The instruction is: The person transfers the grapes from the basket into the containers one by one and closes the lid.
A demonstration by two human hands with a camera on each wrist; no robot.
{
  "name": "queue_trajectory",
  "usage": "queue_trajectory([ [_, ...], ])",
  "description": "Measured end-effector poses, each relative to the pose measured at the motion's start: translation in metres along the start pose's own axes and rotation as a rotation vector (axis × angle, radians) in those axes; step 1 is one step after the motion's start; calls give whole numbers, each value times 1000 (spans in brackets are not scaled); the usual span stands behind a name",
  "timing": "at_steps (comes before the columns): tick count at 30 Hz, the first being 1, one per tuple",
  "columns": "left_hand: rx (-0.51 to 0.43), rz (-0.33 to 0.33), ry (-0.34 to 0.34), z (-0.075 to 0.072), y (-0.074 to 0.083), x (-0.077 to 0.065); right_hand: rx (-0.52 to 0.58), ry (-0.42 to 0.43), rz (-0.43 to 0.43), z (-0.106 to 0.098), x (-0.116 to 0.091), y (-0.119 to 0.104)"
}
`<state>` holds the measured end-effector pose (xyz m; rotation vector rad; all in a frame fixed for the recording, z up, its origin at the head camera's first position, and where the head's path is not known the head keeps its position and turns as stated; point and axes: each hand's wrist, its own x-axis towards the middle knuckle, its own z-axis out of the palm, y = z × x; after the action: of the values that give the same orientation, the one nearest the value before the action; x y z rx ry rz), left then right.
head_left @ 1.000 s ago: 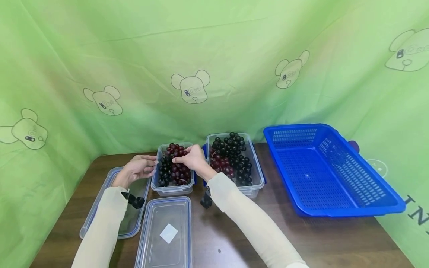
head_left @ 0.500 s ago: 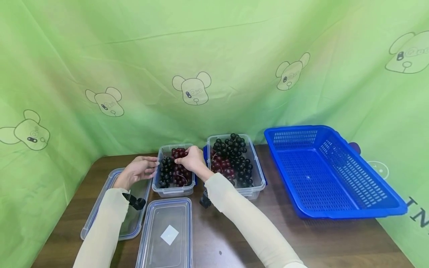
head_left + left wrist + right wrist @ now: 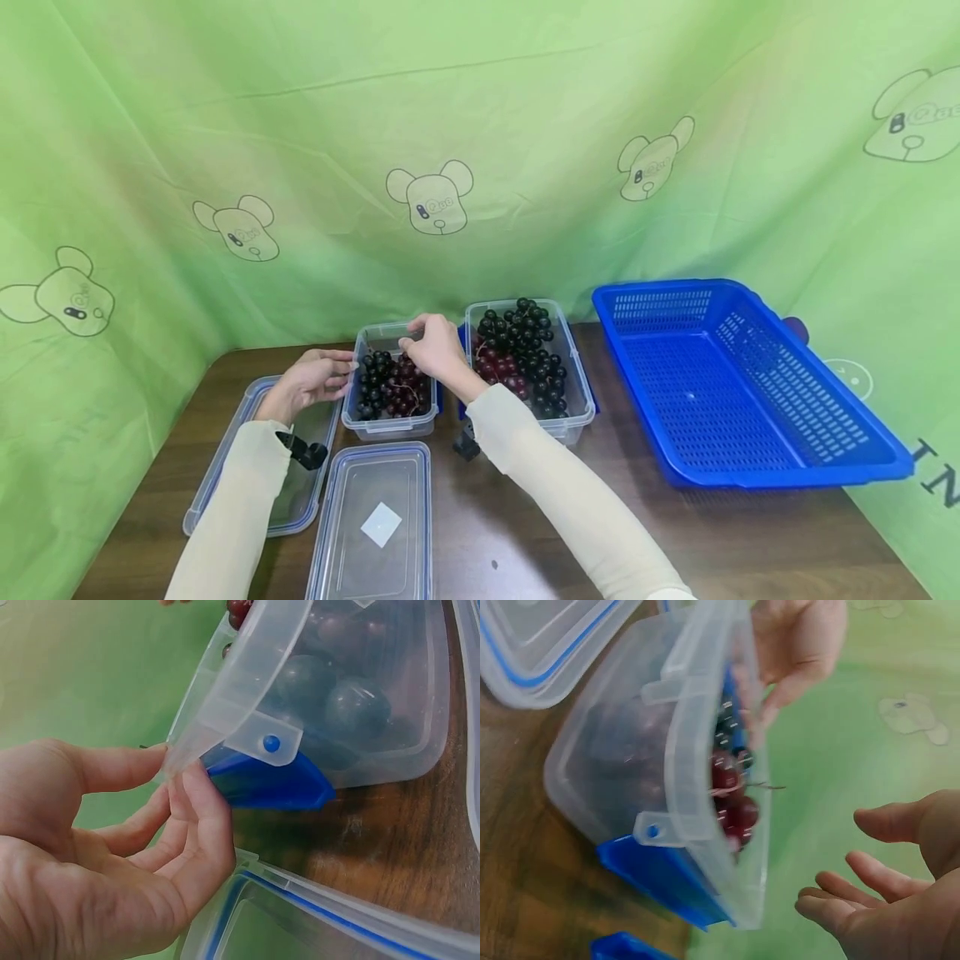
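Right hand [image 3: 437, 348] has let go of the red grapes [image 3: 408, 390]: fingers loose, holding nothing, just clear of the smaller container [image 3: 390, 425]. Bunch now lies down inside, beside black grapes [image 3: 371, 383]. Left hand [image 3: 309, 382] pinches that container's rim, as before. Bunch looks placed; lids [image 3: 348, 554] lie off on the worktop [image 3: 487, 529].

Far right corner of left container [image 3: 394, 427] hidden behind right hand [image 3: 437, 350] in head view
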<state>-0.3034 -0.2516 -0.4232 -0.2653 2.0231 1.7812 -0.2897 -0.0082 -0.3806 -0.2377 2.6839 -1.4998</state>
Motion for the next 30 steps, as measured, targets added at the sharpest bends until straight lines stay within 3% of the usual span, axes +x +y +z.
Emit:
queue_trajectory([
  [3,67,6,25,2,-1,-3,17,-14,-17,-6,-5,-4],
  [8,276,68,90,1,0,-19,27,-57,-89,-13,-21,-11],
  [13,444,167,125,-4,6,-48,52,-135,-167,-21,-43,-16],
  [18,551,231,99,-6,-1,-77,87,-210,-217,-25,-63,-12],
  [21,573,231,63,-3,-12,-92,120,-245,-209,-26,-75,-7],
  [25,525,186,27,2,-35,-109,179,-303,-199,-25,-92,5],
  [30,493,140,64,10,-62,-128,206,-383,-181,-20,-112,26],
])
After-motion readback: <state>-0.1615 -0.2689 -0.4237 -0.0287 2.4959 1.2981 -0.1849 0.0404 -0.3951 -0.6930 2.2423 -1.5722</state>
